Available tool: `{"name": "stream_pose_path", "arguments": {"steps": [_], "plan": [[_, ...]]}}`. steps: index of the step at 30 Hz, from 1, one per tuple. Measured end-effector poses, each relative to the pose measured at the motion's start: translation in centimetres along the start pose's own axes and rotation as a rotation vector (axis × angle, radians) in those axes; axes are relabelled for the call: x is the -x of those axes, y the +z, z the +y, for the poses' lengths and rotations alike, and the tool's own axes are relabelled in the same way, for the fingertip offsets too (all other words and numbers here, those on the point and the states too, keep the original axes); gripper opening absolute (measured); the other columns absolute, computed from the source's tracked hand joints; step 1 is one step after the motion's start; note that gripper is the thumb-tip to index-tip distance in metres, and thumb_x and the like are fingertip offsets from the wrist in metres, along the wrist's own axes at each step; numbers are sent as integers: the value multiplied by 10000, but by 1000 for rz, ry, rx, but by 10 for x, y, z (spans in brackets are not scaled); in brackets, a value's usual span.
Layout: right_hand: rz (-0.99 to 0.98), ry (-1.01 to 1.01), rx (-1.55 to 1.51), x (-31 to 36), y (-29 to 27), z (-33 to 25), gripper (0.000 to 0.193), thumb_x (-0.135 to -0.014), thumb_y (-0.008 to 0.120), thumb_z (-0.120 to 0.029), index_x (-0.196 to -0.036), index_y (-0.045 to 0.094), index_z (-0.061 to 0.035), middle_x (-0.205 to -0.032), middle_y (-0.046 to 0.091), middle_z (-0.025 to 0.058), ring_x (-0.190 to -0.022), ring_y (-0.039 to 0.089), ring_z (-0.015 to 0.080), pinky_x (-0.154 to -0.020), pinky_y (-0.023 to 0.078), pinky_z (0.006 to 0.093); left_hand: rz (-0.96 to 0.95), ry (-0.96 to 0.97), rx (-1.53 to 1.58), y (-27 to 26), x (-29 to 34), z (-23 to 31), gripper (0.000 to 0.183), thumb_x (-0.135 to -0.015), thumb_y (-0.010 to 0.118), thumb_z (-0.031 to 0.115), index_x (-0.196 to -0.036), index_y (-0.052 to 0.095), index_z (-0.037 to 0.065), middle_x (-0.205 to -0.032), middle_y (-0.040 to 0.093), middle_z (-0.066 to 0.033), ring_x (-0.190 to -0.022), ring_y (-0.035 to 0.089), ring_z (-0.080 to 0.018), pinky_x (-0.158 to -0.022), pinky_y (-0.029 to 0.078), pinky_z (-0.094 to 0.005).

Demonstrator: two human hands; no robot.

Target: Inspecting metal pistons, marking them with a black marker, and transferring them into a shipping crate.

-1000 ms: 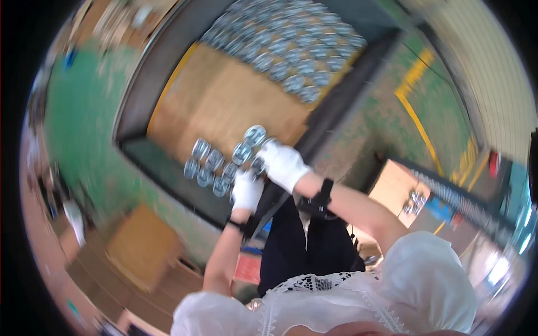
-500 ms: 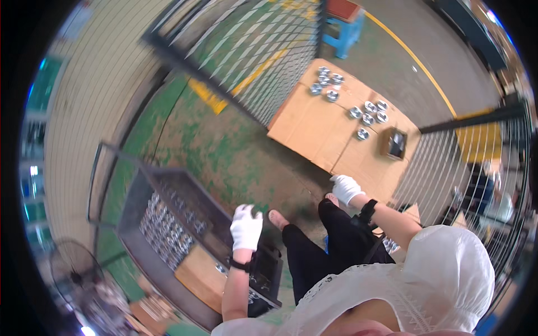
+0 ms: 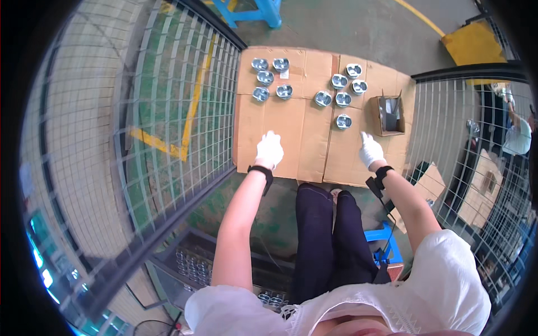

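Note:
My left hand, in a white glove, is over the near left part of a cardboard-covered table. Its fingers are loosely bent, and I see nothing in them. Towards the right, my gloved right hand hovers over the cardboard with fingers reaching forward, holding nothing visible. Beyond the left hand stand several silver metal pistons. A second loose group of pistons lies nearer the right hand. Just past that hand sits a small open cardboard box with dark things inside.
Wire mesh panels flank the table on the left and right. At my lower left stands a dark metal cart with rows of pistons. A blue stool is beside my legs; another blue stool stands beyond the table.
My view and body have turned from the cart towards the table, which now lies straight ahead. My left hand has gone from above the cart to over the cardboard; my right hand is also over it.

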State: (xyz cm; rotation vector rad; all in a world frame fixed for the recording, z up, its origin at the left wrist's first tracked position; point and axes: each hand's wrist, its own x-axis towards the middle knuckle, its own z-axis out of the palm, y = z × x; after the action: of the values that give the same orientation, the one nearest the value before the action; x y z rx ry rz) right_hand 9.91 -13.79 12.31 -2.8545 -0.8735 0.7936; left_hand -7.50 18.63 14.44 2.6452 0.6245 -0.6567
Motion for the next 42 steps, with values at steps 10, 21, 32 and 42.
{"name": "stream_pose_path", "arguments": {"steps": [10, 21, 32, 42], "plan": [[84, 28, 2, -168, 116, -4, 351, -831, 533, -34, -1178, 518, -78, -1178, 562, 152, -1084, 567, 338, -863, 518, 433, 234, 170, -184, 90, -246, -31, 588, -901, 501, 118, -1468, 348, 113, -1557, 292, -97, -1417, 295, -302, -1140, 255, -490], [-43, -59, 119, -169, 148, 55, 263, -808, 584, -44, -1066, 609, -89, -1189, 595, 155, -989, 626, 328, -834, 534, 410, 262, 285, -93, 106, -247, -58, 296, -824, 598, 118, -1113, 583, 61, -951, 556, -141, -958, 552, -331, -804, 499, -431], [-63, 111, -208, -218, 116, -6, 248, -881, 549, -139, -1123, 591, -103, -1224, 575, 191, -940, 635, 363, -792, 520, 449, 30, 267, -219, 84, -237, -177, 305, -906, 482, 122, -1178, 554, 2, -1298, 502, -210, -1147, 518, -408, -924, 458, -481], [-239, 588, -684, -116, 98, -35, 935, -859, 237, -810, -1174, 595, -6, -975, 652, 249, -941, 638, 337, -843, 487, 425, -276, 22, -436, 102, -111, -95, 737, -770, 617, 320, -1379, 403, -35, -1335, 465, -269, -1203, 499, -407, -1010, 443, -409]]}}
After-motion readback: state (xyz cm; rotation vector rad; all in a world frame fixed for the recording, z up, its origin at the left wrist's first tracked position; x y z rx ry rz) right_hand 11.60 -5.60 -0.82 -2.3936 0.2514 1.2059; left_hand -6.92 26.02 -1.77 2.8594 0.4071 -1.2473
